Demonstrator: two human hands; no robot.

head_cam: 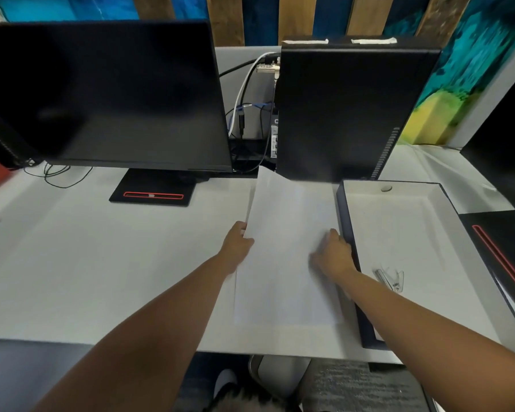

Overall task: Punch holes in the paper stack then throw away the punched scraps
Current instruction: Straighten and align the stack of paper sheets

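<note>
A white paper stack (289, 221) lies lengthwise on the white desk, its far end by the black computer tower. My left hand (238, 244) grips the stack's left edge, thumb on top. My right hand (335, 252) rests on the stack's right side, fingers curled down beside the tray wall; whether it pinches the sheets is hidden. A small clear hole punch (390, 278) lies inside the shallow white tray (446, 230) to the right of the paper.
A dark monitor (107, 96) on a black stand (153, 188) fills the left rear. A black computer tower (345, 108) with cables stands behind the paper. Another black base with a red line (506, 260) sits at the far right. A chair is below the desk edge.
</note>
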